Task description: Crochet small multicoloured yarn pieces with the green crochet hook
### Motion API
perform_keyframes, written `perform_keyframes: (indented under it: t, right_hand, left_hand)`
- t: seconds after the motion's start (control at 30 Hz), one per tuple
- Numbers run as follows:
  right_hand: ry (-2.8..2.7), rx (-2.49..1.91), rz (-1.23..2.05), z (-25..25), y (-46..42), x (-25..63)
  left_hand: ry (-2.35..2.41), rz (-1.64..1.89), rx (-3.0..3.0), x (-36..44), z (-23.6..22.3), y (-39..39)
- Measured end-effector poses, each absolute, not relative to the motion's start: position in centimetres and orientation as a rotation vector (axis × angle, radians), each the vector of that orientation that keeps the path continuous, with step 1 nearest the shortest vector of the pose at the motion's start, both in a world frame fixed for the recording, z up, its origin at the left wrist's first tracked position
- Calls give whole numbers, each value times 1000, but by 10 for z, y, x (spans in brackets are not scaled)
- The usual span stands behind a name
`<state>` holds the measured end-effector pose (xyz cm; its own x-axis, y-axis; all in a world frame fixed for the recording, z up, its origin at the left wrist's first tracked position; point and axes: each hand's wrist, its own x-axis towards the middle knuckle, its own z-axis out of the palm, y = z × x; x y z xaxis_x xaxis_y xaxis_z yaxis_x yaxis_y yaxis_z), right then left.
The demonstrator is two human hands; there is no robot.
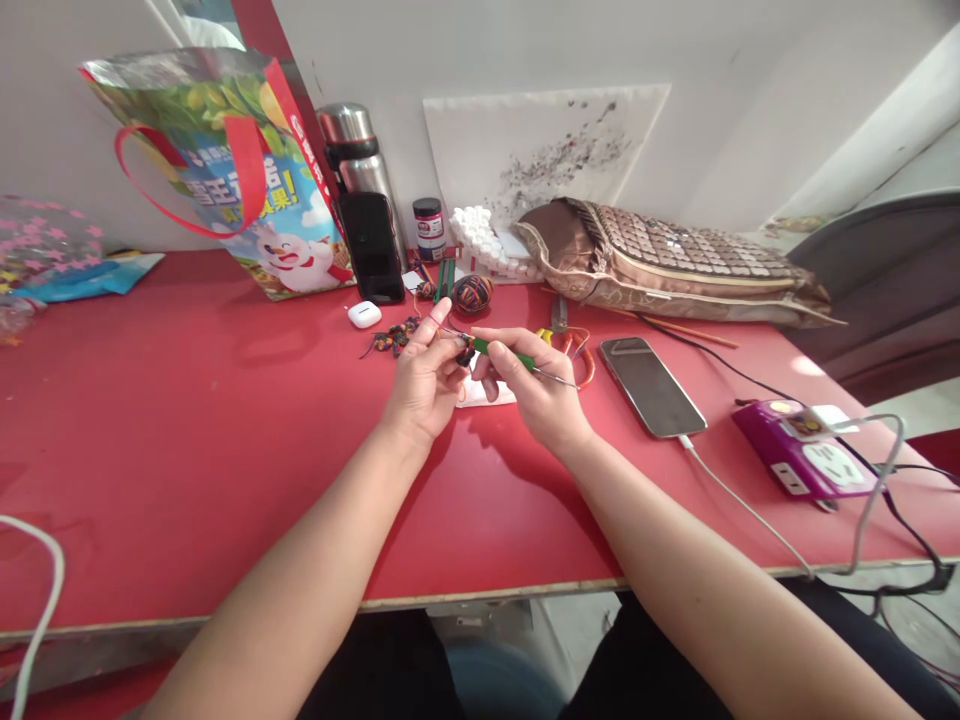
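My right hand (536,385) grips a crochet hook (517,357) with a green handle; its thin metal end sticks out past the hand. In my left hand (427,375), thumb and fingers pinch a small dark multicoloured crochet piece (466,352), mostly hidden by the fingers. The left index finger points up, with a thin strand of yarn near it. The hook's tip meets the piece between my hands. Just behind lies a ball of dark multicoloured yarn (472,294). A bunch of similar crocheted yarn (396,337) rests left of my left hand.
A phone (652,386) on a cable and a purple power strip (806,452) lie to the right. Behind stand a dark phone (371,246), a steel thermos (364,155), a gift bag (247,190) and a brown beaded cushion (675,255). Orange-handled scissors (585,360) lie beside my right hand.
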<state>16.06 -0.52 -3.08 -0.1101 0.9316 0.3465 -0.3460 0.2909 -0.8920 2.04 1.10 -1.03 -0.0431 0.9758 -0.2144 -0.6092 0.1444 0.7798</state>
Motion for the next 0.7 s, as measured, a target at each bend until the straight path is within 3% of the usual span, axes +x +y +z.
perform_keyframes:
  t: [0.4, 0.7]
  right_hand:
    - [-1118, -740, 1176, -37, -4, 156]
    - [-936, -704, 1346, -37, 5, 158]
  left_hand:
    - [866, 1430, 522, 28, -14, 10]
    - [922, 1321, 693, 13, -6, 19]
